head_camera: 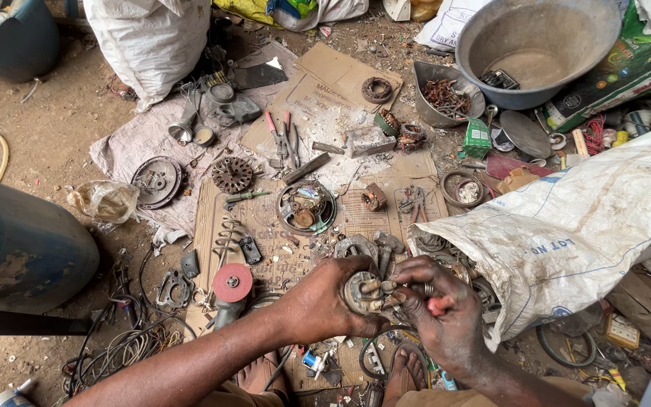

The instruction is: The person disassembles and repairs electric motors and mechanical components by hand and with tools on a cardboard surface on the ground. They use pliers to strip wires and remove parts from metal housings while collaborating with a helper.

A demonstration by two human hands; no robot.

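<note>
Hidden or unclear: the underside of the small round grimy metal motor part (361, 292) is covered by the palm gripping it; its make-up cannot be told beyond a pale round face with short studs. A red-handled tool (437, 304) shows only as a strip of red between the fingers of the right hand, its tip hidden behind the part. The mouth of the large dirty white woven sack (566, 234) conceals most of its metal contents. Both forearms are cut off at the lower edge. Hands: left hand (325, 301) wrapped tight around the motor part, held just above the floor in front of the person's bare feet; right hand (446, 313) closed around the red-handled tool, fingertips touching the part's right side. Surface: bare earth floor (54, 128) overlaid with flattened brown cardboard sheets (340, 83) and a grey cloth. Lying on these: a round wound stator ring (307, 207), red-handled pliers (280, 139), an angle grinder with a red disc (231, 286) and tangled dark wires (129, 347). Beyond: a large grey metal basin (540, 45), a blue plastic drum (24, 249) at left.
</note>
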